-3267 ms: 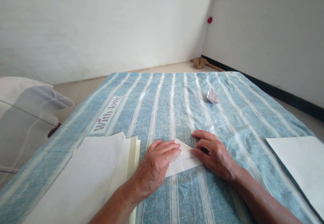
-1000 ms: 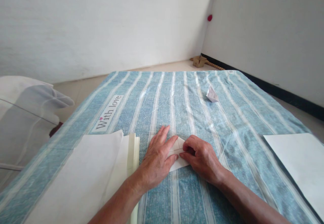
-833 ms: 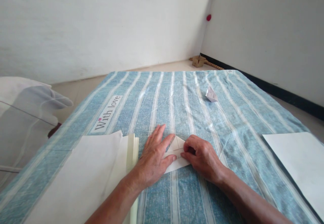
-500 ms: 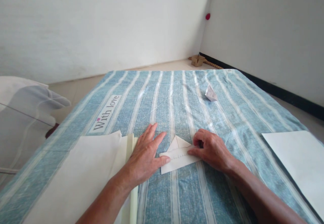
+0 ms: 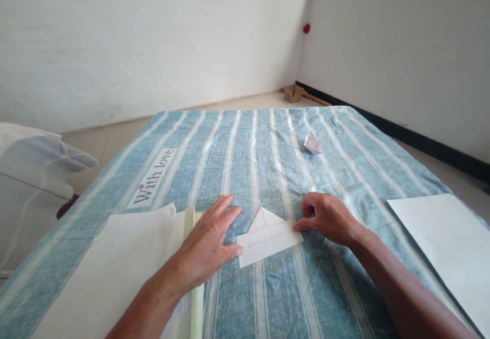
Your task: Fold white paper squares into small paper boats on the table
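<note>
A sheet of white paper folded into a peaked shape (image 5: 268, 244) lies on the striped cloth, its triangular top pointing away from me and a flat band along the near side. Small faint marks run across the band. My left hand (image 5: 210, 242) is open, fingers spread on the cloth, the thumb touching the band's left end. At the right end, the thumb of my right hand (image 5: 325, 219) rests on the paper's edge, while its other fingers are curled in. A small folded paper boat (image 5: 313, 142) stands farther off to the right.
White sheets (image 5: 126, 257) lie at the left, partly under my left forearm, beside a pale yellow strip (image 5: 197, 308). Another white sheet (image 5: 440, 242) is at the right. The blue striped cloth (image 5: 237, 170) covers the table. White sheer fabric (image 5: 34, 175) hangs beyond its left edge.
My right thumb has slid rightwards along the band to the paper's end. The left thumb has drawn back to the left edge. The view has shifted slightly.
</note>
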`<state>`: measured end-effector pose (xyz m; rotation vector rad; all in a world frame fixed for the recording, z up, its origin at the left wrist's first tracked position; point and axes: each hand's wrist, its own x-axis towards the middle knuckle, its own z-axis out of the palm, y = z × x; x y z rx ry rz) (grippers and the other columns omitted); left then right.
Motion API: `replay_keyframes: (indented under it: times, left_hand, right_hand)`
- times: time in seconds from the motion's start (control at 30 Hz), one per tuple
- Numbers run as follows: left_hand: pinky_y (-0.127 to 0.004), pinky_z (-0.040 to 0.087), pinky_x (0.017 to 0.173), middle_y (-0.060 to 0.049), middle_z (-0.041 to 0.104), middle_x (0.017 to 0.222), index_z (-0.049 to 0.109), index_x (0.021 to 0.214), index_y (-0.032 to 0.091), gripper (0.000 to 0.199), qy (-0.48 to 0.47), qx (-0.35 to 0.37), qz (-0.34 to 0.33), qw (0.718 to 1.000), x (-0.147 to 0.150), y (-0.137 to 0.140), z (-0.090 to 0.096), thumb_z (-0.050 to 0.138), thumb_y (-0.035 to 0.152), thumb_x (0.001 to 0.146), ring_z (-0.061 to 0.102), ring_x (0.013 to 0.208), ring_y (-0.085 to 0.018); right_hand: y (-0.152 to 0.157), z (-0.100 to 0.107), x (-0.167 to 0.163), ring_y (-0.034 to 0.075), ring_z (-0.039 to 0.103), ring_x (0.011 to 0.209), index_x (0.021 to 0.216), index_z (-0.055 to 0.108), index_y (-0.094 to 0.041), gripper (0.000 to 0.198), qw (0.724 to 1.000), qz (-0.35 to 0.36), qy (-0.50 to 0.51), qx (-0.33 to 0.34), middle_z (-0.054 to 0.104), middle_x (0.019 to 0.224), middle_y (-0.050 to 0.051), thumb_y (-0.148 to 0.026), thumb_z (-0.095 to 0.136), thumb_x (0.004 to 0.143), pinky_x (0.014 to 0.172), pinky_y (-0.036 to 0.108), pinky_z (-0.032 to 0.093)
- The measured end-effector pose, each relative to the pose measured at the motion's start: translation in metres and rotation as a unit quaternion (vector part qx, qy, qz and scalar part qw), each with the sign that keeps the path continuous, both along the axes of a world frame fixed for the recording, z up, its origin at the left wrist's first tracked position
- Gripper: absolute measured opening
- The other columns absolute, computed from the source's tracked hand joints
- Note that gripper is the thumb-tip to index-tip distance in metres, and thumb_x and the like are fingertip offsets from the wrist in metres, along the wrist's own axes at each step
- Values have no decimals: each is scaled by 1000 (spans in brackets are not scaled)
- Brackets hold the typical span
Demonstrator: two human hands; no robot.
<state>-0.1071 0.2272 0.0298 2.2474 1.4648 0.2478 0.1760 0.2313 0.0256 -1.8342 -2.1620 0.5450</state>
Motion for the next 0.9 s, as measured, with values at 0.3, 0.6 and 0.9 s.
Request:
replay_keyframes:
  times: [0.3, 0.6, 0.9]
  left_hand:
    - [-57, 29, 111, -18, 43, 146, 55, 121, 15, 41, -41, 128, 14, 991, 49, -10, -18, 59, 32, 85, 30, 140, -33]
    - [-62, 30, 107, -16, 39, 149, 50, 125, 23, 54, -13, 105, 13, 994, 43, 4, -20, 69, 29, 75, 29, 140, -36]
    - [-59, 41, 103, -16, 42, 146, 49, 129, 21, 55, 48, 188, -94, 976, 32, -3, -7, 49, 8, 76, 37, 136, -35]
  right_hand:
    - [2, -5, 1, 13, 49, 60, 62, 58, -19, 26, 1000, 12, -4, 15, 61, 66, -2, -31, 82, 63, 54, 25, 28]
    - [4, -6, 4, 11, 49, 58, 61, 59, -19, 23, 999, 16, 36, 8, 59, 64, -4, -26, 81, 65, 53, 24, 29]
    - [8, 2, 7, 10, 51, 58, 60, 61, -17, 16, 994, 17, 103, -34, 57, 62, -5, -12, 76, 64, 54, 22, 32]
